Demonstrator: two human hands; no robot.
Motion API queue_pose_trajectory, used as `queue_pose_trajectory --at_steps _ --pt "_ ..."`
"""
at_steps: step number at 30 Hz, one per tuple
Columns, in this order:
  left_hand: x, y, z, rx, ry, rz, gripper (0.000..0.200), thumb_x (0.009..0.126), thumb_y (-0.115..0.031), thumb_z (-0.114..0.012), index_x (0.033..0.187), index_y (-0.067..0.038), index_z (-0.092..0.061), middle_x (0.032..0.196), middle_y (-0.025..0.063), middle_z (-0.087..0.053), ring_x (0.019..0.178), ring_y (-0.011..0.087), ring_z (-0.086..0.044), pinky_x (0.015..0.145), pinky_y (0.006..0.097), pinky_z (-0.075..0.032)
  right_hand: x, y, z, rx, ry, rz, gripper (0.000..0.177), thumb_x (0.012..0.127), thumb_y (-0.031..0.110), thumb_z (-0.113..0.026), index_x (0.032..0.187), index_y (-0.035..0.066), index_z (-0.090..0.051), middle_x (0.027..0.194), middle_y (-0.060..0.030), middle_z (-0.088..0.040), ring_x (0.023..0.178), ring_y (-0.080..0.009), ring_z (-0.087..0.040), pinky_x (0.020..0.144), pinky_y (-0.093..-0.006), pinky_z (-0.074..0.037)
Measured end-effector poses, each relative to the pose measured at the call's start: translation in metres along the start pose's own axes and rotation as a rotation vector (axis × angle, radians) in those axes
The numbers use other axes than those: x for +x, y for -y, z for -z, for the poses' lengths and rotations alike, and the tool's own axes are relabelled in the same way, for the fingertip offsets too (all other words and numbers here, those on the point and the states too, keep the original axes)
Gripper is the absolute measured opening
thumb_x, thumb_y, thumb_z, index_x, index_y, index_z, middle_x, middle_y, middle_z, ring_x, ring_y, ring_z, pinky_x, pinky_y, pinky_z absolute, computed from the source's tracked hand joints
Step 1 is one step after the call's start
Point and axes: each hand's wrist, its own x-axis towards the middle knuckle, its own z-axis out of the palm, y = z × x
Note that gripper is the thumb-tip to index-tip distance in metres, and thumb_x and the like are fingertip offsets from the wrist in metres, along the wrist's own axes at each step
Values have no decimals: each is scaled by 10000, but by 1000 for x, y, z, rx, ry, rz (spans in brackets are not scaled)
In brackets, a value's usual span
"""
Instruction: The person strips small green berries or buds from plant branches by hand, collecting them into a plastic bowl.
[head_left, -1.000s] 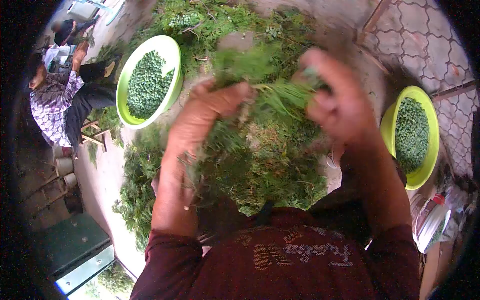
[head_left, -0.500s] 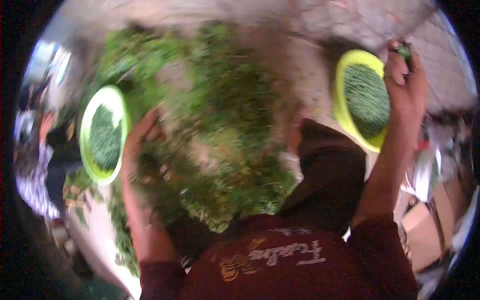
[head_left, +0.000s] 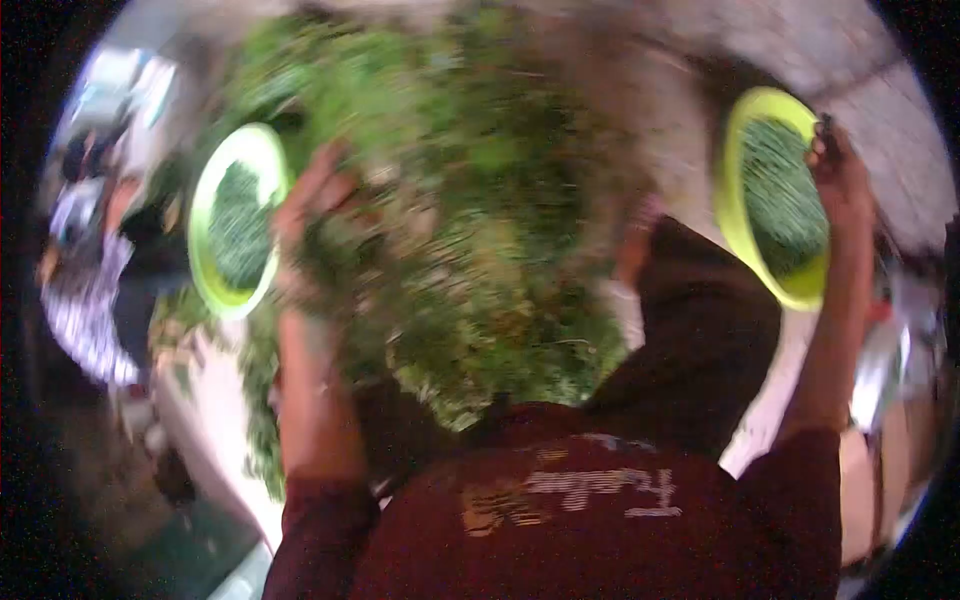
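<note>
My left hand [head_left: 325, 185] is blurred, with its fingers closed over the heap of leafy green plants [head_left: 490, 200]. A leafy plant [head_left: 350, 255] hangs from it and smears across the wrist. My right hand [head_left: 845, 175] is at the right rim of a yellow-green basin [head_left: 735, 190], fingers curled. A small dark bit shows at its fingertips; I cannot tell what it is. Slender green pods [head_left: 780, 195] fill much of this basin. Beside my left wrist stands a second basin [head_left: 203, 225], pale yellow-green, with similar green pods [head_left: 238, 230] in it.
Another person [head_left: 90, 270] in a patterned top sits at the far left. My bent leg [head_left: 690, 310] lies between the heap and the right basin. Cardboard [head_left: 870, 490] stands at the lower right. Stone paving [head_left: 870, 110] lies beyond the right basin.
The view has shifted, so the heap and basins sit farther right and higher. My right hand has come lower against the basin's rim, and the green bit in it no longer shows clearly.
</note>
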Motion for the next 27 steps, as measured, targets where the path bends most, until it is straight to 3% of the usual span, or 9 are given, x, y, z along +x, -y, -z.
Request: queue_pose_trajectory --at_steps 1,4,7,10,13,19,21,25,27 --pt "-2 -3 -14 -129 105 1 287 962 -207 -359 1151 -55 -513 647 -17 -479 537 125 -453 496 278 -402 -22 -8 -117 -317 330 35 244 897 218 -510 1061 41 -539 931 -45 -586 770 -109 -560 630 -236 -445" --pt "2 -8 -24 -437 370 96 302 976 -258 -332 1114 -67 -521 607 -42 -445 487 108 -416 470 281 -377 -113 -51 -278 -901 502 271 367 811 220 -616 1118 35 -539 955 -85 -587 828 -181 -567 731 -290 -463" --pt "-7 -16 -27 -387 355 49 316 981 -292 -322 1077 -73 -529 566 -60 -414 440 92 -377 431 264 -337 -143 -83 -335 -1060 714 840 469 727 156 -690 1154 43 -532 1074 -103 -569 970 -212 -548 863 -333 -430" --pt "-37 -16 -29 -212 134 30 242 914 -316 -507 996 -91 -539 511 -102 -306 402 50 -292 382 231 -271 -167 -107 -358 -1166 717 1171 521 697 174 -712 1167 46 -525 1136 -146 -539 1000 -285 -537 883 -369 -416" --pt "-47 -19 -27 -141 206 5 235 914 -314 -507 975 -90 -541 507 -105 -300 403 47 -290 374 218 -254 -174 -122 -370 -1150 790 1274 532 696 216 -715 1163 40 -529 1169 -176 -514 1019 -339 -521 882 -391 -412" --pt "-40 -21 -22 -300 344 11 259 898 -331 -525 981 -86 -535 533 -77 -357 463 66 -388 401 230 -328 -159 -144 -370 -1071 961 847 337 752 202 -653 1025 23 -570 963 -192 -591 871 -341 -587 740 -377 -466" --pt "-32 -22 -22 -442 -178 -18 250 940 -247 -437 1031 -40 -543 574 -25 -406 503 115 -409 440 258 -354 -151 -151 -370 -978 976 773 289 748 193 -662 964 15 -590 879 -190 -612 804 -351 -605 694 -367 -480" --pt "-34 -36 2 272 -288 -81 401 808 -276 -625 1087 -2 -533 902 59 -612 827 183 -564 741 290 -441 -145 -154 -367 -861 818 702 225 741 146 -665 892 -2 -588 741 -163 -609 668 -225 -599 623 -321 -466" --pt "-32 -36 10 703 -575 -500 370 788 -243 -653 1052 4 -575 950 80 -625 884 180 -582 820 298 -435 -143 -154 -364 -882 762 650 221 740 133 -661 894 -4 -581 721 -151 -605 628 -169 -577 591 -301 -455"
